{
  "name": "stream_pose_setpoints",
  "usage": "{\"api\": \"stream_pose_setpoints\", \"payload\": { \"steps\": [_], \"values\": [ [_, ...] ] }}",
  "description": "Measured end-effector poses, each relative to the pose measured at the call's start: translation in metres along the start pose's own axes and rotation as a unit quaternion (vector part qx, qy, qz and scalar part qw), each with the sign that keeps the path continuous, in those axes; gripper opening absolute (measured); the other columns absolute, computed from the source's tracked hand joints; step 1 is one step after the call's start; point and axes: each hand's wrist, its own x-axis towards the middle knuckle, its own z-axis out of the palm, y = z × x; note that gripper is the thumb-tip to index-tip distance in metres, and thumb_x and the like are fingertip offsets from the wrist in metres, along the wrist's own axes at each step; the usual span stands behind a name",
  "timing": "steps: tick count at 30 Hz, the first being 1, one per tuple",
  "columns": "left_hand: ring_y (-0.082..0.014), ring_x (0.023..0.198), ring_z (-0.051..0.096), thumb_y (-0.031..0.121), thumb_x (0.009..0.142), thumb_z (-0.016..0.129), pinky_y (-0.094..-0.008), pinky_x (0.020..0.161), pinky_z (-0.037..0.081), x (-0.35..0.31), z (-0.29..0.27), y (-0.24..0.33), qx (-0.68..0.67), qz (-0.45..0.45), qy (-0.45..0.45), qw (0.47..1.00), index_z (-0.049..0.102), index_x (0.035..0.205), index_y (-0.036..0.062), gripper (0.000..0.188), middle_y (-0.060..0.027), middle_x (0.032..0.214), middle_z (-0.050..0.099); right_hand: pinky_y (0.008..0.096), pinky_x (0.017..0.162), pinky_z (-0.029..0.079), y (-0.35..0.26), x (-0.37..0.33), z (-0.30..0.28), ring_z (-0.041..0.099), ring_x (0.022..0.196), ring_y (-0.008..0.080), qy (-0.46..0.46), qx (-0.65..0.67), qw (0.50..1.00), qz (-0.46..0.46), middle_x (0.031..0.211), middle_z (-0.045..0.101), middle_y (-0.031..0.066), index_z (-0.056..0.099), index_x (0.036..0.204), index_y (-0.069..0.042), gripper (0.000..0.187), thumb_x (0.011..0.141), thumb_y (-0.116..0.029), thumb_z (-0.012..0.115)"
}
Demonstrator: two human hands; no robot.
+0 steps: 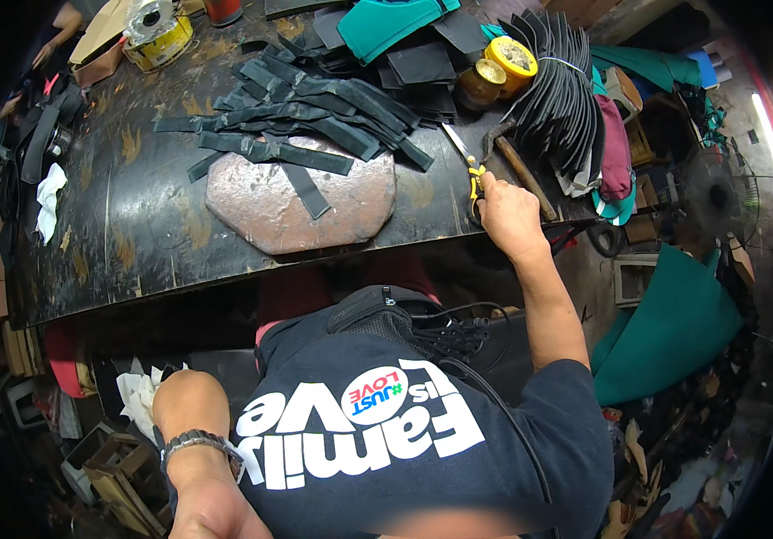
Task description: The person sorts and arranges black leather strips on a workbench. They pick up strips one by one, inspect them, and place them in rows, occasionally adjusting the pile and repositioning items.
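My right hand [510,214] is at the table's right front, its fingers closed on the yellow handles of a pair of scissors [456,139]. The blades lie on the tabletop, pointing away from me. Just right of them lies a hammer with a wooden handle [527,178]. Low on the left, below table height, my left hand [191,402] is curled at a crumpled white cloth or tissue [137,392]; its fingertips are hidden. A heap of black strips [306,103] covers part of an octagonal stone slab [301,216], and one strip end lies across the slab's middle.
On the dark table [135,260] stand a yellow tub [512,58], a brass-coloured pot [480,84] and a tied bundle of black sheets [553,99]. Green pieces [395,27] lie at the back. A fan [719,193] and green sheet material [674,332] are at right.
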Motion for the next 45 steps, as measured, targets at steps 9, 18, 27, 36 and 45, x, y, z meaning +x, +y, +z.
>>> {"api": "stream_pose_setpoints", "payload": {
  "steps": [9, 18, 27, 36, 45],
  "values": [
    [-0.0160, 0.110, 0.055, 0.012, 0.097, 0.057, -0.0318, 0.094, 0.046, -0.118, -0.046, -0.024, 0.058, -0.748, 0.107, 0.652, 0.043, 0.140, 0.0001, 0.047, -0.0077, 0.121, 0.055, 0.0437, 0.091, 0.048, -0.055, 0.051, -0.040, 0.060, 0.109, 0.0378, 0.101, 0.309, 0.927, -0.188, 0.116, 0.063, 0.0197, 0.060, 0.120, -0.004, 0.040, 0.091, -0.031, 0.066],
    [-0.0264, 0.131, 0.043, 0.019, 0.094, 0.065, -0.0435, 0.103, 0.040, -0.196, -0.051, -0.076, -0.091, -0.742, 0.491, 0.447, 0.050, 0.119, 0.0070, 0.032, -0.0103, 0.134, 0.049, 0.0448, 0.111, 0.035, -0.132, 0.169, -0.005, 0.041, 0.135, 0.0407, 0.073, 0.278, 0.946, -0.148, 0.144, 0.044, 0.0250, 0.042, 0.143, -0.003, 0.066, 0.096, -0.048, 0.055],
    [-0.0192, 0.098, 0.061, 0.031, 0.092, 0.068, -0.0323, 0.080, 0.051, -0.225, -0.097, -0.131, -0.097, -0.849, 0.380, 0.355, 0.055, 0.121, 0.0060, 0.041, -0.0088, 0.121, 0.059, 0.0425, 0.107, 0.041, -0.137, 0.209, 0.014, 0.053, 0.127, 0.0372, -0.053, 0.306, 0.946, -0.087, 0.135, 0.055, 0.0278, 0.049, 0.139, 0.003, 0.089, 0.085, -0.067, 0.058],
    [-0.0275, 0.084, 0.066, 0.070, 0.090, 0.049, -0.0376, 0.082, 0.050, -0.228, -0.130, -0.167, 0.227, -0.880, -0.161, 0.384, 0.068, 0.114, -0.0041, 0.080, -0.0187, 0.111, 0.071, 0.0392, 0.103, 0.044, -0.139, 0.208, 0.000, 0.057, 0.123, 0.0366, -0.096, 0.370, 0.918, -0.109, 0.131, 0.058, 0.0296, 0.051, 0.136, 0.005, 0.096, 0.078, -0.070, 0.066],
    [-0.0390, 0.099, 0.066, 0.068, 0.092, 0.047, -0.0416, 0.090, 0.048, -0.245, -0.125, -0.167, 0.324, -0.811, -0.211, 0.440, 0.069, 0.100, -0.0090, 0.081, -0.0278, 0.099, 0.069, 0.0352, 0.099, 0.046, -0.146, 0.223, -0.001, 0.060, 0.115, 0.0272, -0.096, 0.465, 0.874, -0.107, 0.125, 0.064, 0.0193, 0.061, 0.128, 0.001, 0.078, 0.081, -0.061, 0.070]
  ]
}}
